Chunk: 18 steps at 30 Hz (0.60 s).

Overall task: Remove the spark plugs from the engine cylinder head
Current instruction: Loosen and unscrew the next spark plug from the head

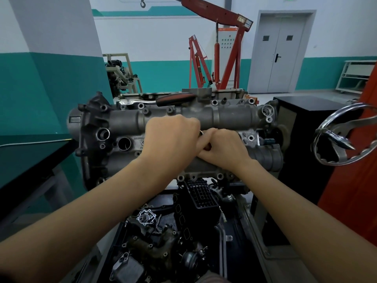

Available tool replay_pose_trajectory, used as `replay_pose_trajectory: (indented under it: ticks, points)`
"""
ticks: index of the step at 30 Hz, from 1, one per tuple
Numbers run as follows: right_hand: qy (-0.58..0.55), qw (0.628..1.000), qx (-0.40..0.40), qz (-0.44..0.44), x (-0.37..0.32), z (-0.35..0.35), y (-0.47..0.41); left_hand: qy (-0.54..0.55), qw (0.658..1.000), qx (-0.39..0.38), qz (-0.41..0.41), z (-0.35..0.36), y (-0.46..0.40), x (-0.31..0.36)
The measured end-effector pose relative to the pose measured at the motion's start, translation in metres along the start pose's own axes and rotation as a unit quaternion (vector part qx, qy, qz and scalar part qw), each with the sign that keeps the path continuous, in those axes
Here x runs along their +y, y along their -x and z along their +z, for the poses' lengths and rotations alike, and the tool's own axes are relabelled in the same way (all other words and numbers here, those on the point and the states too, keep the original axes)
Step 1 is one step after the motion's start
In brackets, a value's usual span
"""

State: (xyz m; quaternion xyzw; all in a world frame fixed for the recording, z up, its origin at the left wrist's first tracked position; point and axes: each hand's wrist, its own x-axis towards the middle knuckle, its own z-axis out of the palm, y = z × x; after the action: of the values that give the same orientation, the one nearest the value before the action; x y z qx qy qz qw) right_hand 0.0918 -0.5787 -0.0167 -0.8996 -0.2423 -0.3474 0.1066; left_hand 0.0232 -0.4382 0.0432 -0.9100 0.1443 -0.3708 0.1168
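Hands meet at the middle of the cylinder head (126, 121), over one of the plug wells. Your left hand (173, 135) is curled into a fist around something between the two hands; a small bright metal ring shows at its knuckles, which I judge to be a socket or extension, though most of it is hidden. Your right hand (222, 148) has fingers curled and pinching at the same spot. Whether either hand holds the spark plug itself cannot be told; no plug is in view.

Step in hand, by my judgement: working a plug or its tool by hand at a middle well. One open well (124, 143) near the head's left end is a dark round bore with a smooth machined rim.

Ratchet (157, 100), with chromed head and red-and-black handle, lies along the far edge of the head, untouched.

Next move calls for a straight, square lift from the bore; a tilt could bind the tool against the well wall.

Casting is rough grey aluminium, ribbed, with bolt bosses along both edges.
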Motion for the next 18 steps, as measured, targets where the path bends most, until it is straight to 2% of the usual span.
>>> replay_pose_trajectory:
  ticks: [2, 5, 9, 18]
  points:
    - [0.006, 1.0, 0.01, -0.003, -0.002, -0.002, -0.001, -0.007, 1.0, 0.012, 0.008, -0.001, 0.003, 0.001]
    - [0.009, 1.0, -0.024, 0.006, -0.006, -0.003, -0.003, 0.005, 0.999, 0.04, 0.028, -0.002, 0.014, 0.002]
    - [-0.015, 1.0, -0.002, 0.003, -0.006, -0.004, -0.001, 0.05, 0.997, 0.042, 0.046, -0.001, 0.017, 0.004]
    - [0.012, 1.0, -0.02, 0.005, 0.001, 0.001, -0.003, 0.022, 0.999, 0.032, 0.006, 0.003, -0.001, -0.002]
